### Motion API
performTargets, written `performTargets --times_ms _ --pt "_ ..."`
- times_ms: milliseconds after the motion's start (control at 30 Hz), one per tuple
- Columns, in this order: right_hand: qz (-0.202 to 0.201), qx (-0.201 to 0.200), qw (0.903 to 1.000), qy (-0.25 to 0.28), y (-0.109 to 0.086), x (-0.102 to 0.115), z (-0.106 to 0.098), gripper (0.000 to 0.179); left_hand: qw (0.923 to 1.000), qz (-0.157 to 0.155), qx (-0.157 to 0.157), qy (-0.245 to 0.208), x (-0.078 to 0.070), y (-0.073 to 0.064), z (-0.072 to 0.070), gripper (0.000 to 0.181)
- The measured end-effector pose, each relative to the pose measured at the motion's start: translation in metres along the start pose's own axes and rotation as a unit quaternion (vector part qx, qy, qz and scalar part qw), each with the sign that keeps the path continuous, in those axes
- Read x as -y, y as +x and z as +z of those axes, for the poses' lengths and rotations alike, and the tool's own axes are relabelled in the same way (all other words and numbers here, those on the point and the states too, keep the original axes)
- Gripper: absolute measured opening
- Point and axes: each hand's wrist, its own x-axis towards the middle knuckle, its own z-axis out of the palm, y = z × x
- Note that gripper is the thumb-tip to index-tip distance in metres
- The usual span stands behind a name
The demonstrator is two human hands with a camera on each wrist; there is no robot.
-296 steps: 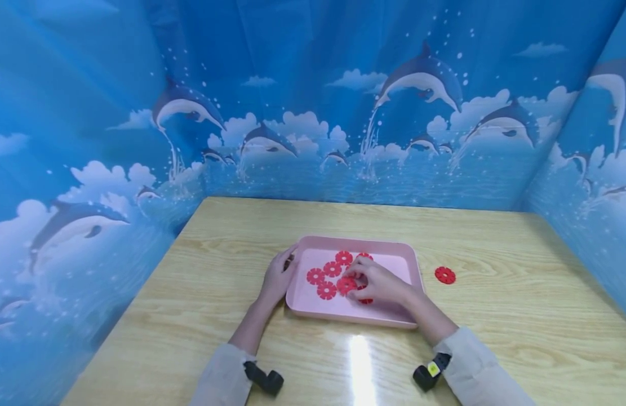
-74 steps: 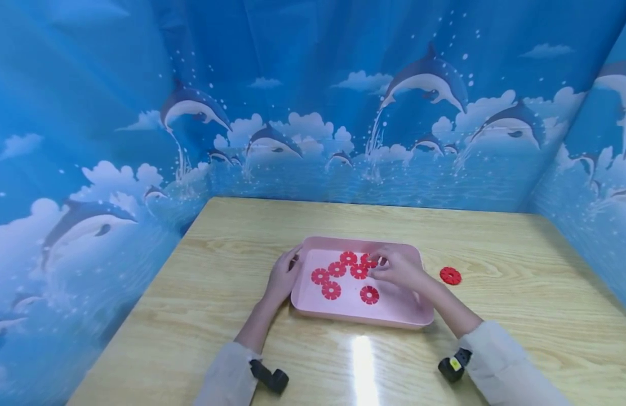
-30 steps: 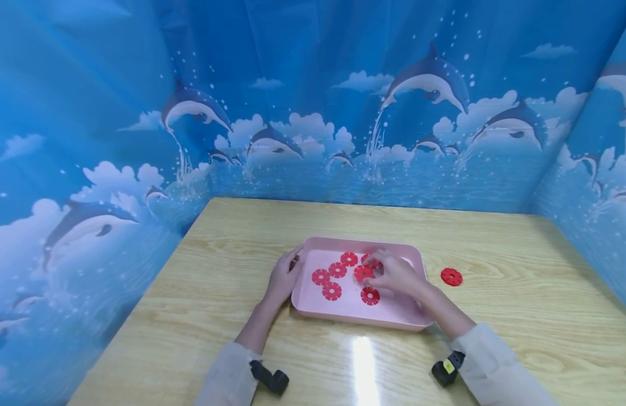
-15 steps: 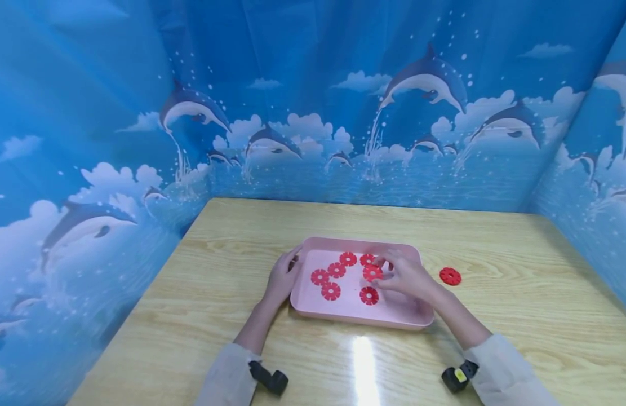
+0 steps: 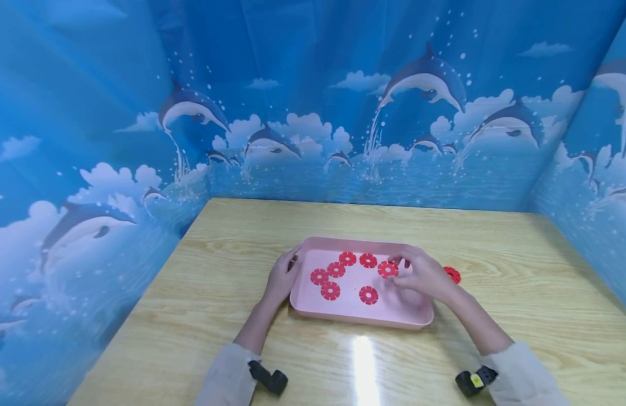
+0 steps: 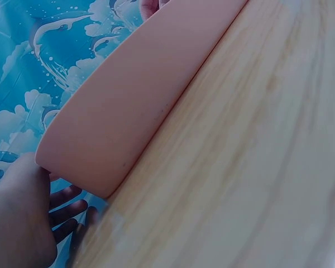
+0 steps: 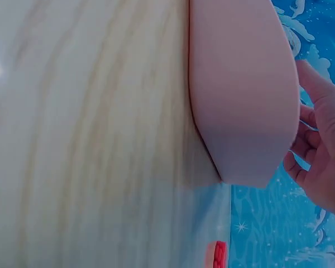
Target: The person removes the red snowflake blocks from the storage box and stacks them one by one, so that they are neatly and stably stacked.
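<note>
A pink tray (image 5: 360,320) lies on the table with several red notched plastic discs (image 5: 368,295) flat in it. My right hand (image 5: 426,274) is over the tray's right part, pinching one red notched disc (image 5: 387,269) between thumb and fingers. The right wrist view shows that hand (image 7: 326,137) beyond the tray wall (image 7: 248,84), the disc hidden. My left hand (image 5: 282,276) rests against the tray's left side. In the left wrist view its fingers (image 6: 67,215) are extended and spread beside the tray's end wall (image 6: 123,111).
Outside the tray on the right, red discs (image 5: 452,274) lie on the wooden table (image 5: 515,293), partly behind the right hand; edge-on they look stacked (image 7: 219,254). A blue dolphin-print backdrop (image 5: 302,101) closes off the back and sides.
My right hand has moved to the right inside the tray, carrying the pinched disc away from the middle group. It now partly covers the discs outside. The left hand stays put.
</note>
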Motion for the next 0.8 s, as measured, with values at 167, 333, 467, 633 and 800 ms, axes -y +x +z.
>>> performTargets --times_ms 167,333,467,633,800 --pt "0.008 -0.011 0.9999 -0.004 -0.006 -0.007 -0.01 0.04 1.0 0.0 0.0 0.0 0.0 0.0 0.0 0.038" --pt "0.006 -0.025 0.9995 -0.017 -0.012 -0.014 -0.02 0.039 1.0 0.007 -0.004 0.001 0.0 0.0 -0.001 0.038" --pt "0.003 -0.037 0.9989 -0.029 -0.018 -0.021 -0.028 0.037 0.9999 0.011 -0.007 0.001 0.001 0.0 -0.001 0.037" --pt "0.011 -0.044 0.9983 -0.037 -0.024 -0.03 -0.037 0.038 0.9999 0.015 -0.006 0.002 0.001 0.0 0.0 0.037" --pt "0.022 -0.049 0.9977 -0.042 -0.031 -0.038 -0.044 0.039 1.0 0.001 -0.004 -0.002 0.001 0.0 0.0 0.038"
